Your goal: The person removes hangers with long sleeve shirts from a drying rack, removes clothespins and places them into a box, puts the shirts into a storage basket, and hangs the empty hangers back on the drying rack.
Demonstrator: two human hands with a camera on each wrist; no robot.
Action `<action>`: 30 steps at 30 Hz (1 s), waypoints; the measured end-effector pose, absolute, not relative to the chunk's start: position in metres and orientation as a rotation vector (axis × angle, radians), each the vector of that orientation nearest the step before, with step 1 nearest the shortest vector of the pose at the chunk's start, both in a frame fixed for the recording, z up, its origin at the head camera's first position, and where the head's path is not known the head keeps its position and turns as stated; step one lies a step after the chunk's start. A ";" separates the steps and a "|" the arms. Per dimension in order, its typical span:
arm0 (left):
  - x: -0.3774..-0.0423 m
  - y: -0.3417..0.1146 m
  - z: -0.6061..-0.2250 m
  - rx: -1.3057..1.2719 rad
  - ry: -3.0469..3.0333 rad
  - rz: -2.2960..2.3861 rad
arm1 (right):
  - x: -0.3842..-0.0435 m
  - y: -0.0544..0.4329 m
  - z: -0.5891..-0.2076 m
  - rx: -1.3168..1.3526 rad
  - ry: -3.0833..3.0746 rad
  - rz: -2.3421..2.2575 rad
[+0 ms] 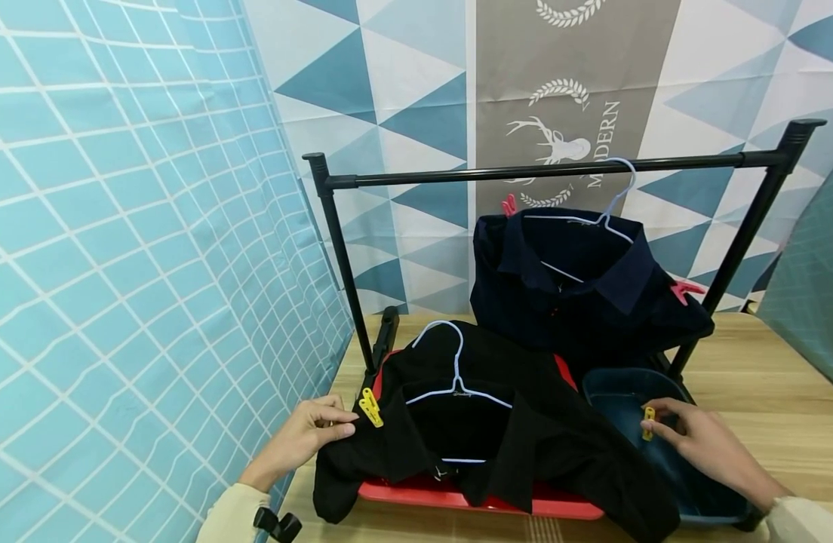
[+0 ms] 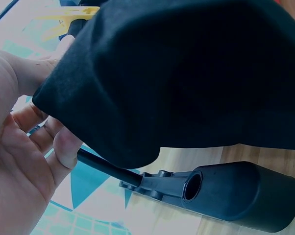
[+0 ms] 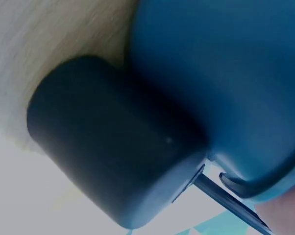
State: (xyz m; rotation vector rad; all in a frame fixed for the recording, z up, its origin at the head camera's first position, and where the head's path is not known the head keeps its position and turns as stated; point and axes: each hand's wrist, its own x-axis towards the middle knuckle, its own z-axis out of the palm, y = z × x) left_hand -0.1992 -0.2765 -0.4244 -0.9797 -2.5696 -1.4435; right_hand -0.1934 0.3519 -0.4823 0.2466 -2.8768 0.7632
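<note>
A black collared shirt (image 1: 573,434) lies over a red board or tray (image 1: 416,494), with a light-blue hanger (image 1: 457,366) inside its collar. My left hand (image 1: 306,434) pinches the shirt's shoulder edge between thumb and fingers. Just beside those fingertips, a yellow clothespin (image 1: 370,408) is clipped at the shoulder; the left wrist view shows the dark cloth (image 2: 186,73) draped past the hand. Over the dark-blue basin (image 1: 603,385) on the right, my right hand (image 1: 708,445) pinches another yellow clothespin (image 1: 648,424). The right wrist view barely shows that hand.
A black rack (image 1: 457,176) stands behind the black shirt. From its bar hangs a navy shirt (image 1: 586,324) on a light-blue hanger, with a pink clothespin (image 1: 686,290) at one shoulder and another (image 1: 508,205) opposite. A tiled-pattern sheet (image 1: 152,226) closes off the left side.
</note>
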 end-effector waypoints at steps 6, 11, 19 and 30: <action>-0.200 -0.277 -0.425 -0.973 -2.580 -1.447 | -0.195 0.353 -0.486 0.304 -2.872 0.665; -0.200 -0.277 -0.425 -0.958 -2.595 -1.447 | -0.197 0.353 -0.486 0.319 -2.903 0.611; -0.201 -0.275 -0.423 -0.944 -2.595 -1.455 | -0.200 0.354 -0.488 0.361 -2.941 0.496; -0.200 -0.276 -0.425 -0.952 -2.587 -1.455 | -0.200 0.352 -0.494 0.419 -2.935 0.353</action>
